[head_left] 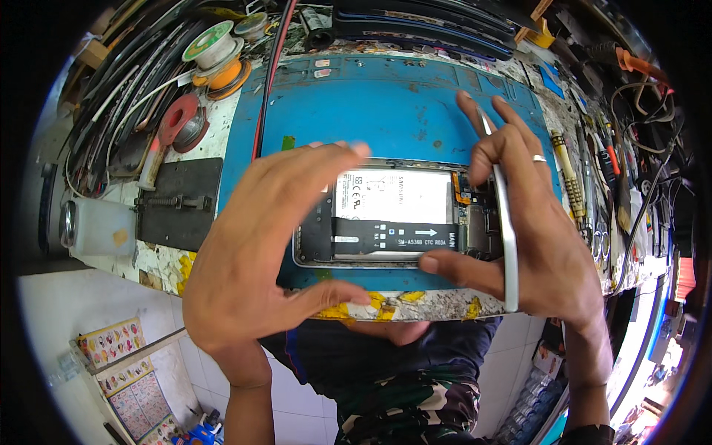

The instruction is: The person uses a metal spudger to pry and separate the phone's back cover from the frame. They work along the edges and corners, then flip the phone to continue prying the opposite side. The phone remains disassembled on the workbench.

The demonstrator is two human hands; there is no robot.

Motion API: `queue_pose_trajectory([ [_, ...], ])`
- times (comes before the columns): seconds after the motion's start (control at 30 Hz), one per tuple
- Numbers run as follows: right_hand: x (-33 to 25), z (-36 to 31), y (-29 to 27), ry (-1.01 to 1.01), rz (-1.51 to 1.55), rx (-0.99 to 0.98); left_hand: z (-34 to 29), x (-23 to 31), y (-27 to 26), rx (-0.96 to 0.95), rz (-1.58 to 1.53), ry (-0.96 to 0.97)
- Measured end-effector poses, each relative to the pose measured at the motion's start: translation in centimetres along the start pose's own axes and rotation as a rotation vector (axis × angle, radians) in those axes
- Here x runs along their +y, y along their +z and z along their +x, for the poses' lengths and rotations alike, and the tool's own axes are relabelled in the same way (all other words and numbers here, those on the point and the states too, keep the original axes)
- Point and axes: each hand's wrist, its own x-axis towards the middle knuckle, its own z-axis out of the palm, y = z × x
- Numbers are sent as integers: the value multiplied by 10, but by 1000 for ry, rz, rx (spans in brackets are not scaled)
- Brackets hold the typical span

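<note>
An opened smartphone lies flat on the blue work mat (356,111), its back cover off. Inside it show a white battery (423,196), a wide black ribbon cable (356,236) across the battery, and a small orange flex strip (462,189) near the circuit board (475,226). My left hand (259,237) arches over the phone's left end, thumb and fingers apart, with nothing visible in it. My right hand (538,215) is at the right end, holding silver tweezers (507,252) between the fingers and palm. Its thumb reaches to the phone's lower edge, and its index finger is bent above the board.
Solder spools (178,122) and wire reels (215,52) stand at the left, beside a dark metal plate (178,204) and a translucent container (104,226). Hand tools and cables (615,156) crowd the right. Dark strips (423,30) line the back. A red-and-black cable (268,81) crosses the mat.
</note>
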Motion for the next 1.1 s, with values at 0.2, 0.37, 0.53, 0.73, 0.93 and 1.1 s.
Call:
queue_pose_trajectory([
  [0.2,-10,8,10,3,10,40,-3,-1,-3,-45,51,37],
  [0.37,-10,8,3,35,-4,-33,-4,0,-2,-4,-33,0],
  [0.53,-14,13,7,-25,-26,-76,-5,-1,-2,15,-58,-27],
  [0.73,-17,14,0,85,-41,-115,-6,-1,2,40,-45,-22],
  [0.93,-20,17,-1,144,-34,-139,-7,1,-3,32,-84,-90],
  [1.1,-22,19,-3,176,-25,-130,-9,3,-7,-58,-132,-126],
])
